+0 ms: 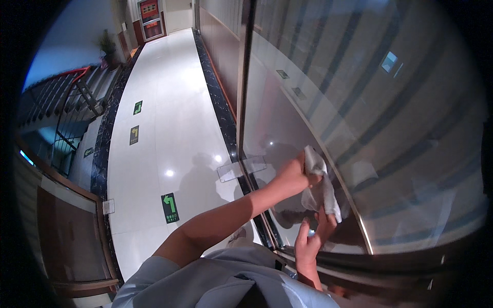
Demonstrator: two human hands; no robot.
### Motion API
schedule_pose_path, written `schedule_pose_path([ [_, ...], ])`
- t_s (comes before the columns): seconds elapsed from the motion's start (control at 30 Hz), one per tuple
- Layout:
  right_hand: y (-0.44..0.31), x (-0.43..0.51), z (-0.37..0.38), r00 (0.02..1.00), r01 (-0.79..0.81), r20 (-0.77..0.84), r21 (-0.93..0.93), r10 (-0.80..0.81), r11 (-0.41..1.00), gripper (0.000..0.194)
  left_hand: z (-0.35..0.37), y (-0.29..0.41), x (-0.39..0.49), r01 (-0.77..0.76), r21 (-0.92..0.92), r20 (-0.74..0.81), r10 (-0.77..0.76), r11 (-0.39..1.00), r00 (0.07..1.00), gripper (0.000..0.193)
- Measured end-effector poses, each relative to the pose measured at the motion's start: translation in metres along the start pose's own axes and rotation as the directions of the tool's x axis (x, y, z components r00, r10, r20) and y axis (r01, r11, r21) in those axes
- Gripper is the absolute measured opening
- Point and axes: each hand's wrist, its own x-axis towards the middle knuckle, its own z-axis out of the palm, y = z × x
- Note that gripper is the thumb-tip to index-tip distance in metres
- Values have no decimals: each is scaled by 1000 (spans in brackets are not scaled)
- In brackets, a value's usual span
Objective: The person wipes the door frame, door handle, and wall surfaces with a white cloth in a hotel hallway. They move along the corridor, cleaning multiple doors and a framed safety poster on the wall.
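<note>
My left hand (294, 175) is closed around a crumpled white cloth (316, 163), with the arm stretched across my body to the right. The cloth hangs down from the fist beside a large glass panel (281, 115); whether it presses on the glass cannot be told. Below the fist, my right hand (314, 238) is raised with its thumb spread away from the fingers. Its fingers meet the cloth's lower end, which partly hides them. Reflections and dark slanting stripes show in the glass.
A dark frame (239, 96) edges the glass. To the left runs a pale tiled corridor floor (177, 127) with green exit markers (170, 208). Beyond it are a staircase with a red handrail (83, 71) and a potted plant (108, 46). A wood-framed panel (69, 235) stands lower left.
</note>
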Motion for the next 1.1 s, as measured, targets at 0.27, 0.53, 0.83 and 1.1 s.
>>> schedule_pose_path([
  [0.27, 20, 71, 94, 915, -319, 263, 6, 306, 948, 52, -69, -106, 61, 333, -223, -5, -342, 916, 940, 50],
  [0.53, -10, 118, 170, 980, -82, 186, 64, 68, 995, 50, -149, -107, 145, 119, -327, -40, -139, 938, 989, 37],
  [0.83, -51, 217, 335, 926, -248, 313, 81, 212, 965, 40, -324, -91, 219, 9, 190, -286, 46, 982, 957, 38],
  [1.1, -149, 393, 480, 982, 187, -11, 88, -187, 978, 45, -423, 18, 358, -355, 441, -360, 525, 824, 771, 28],
])
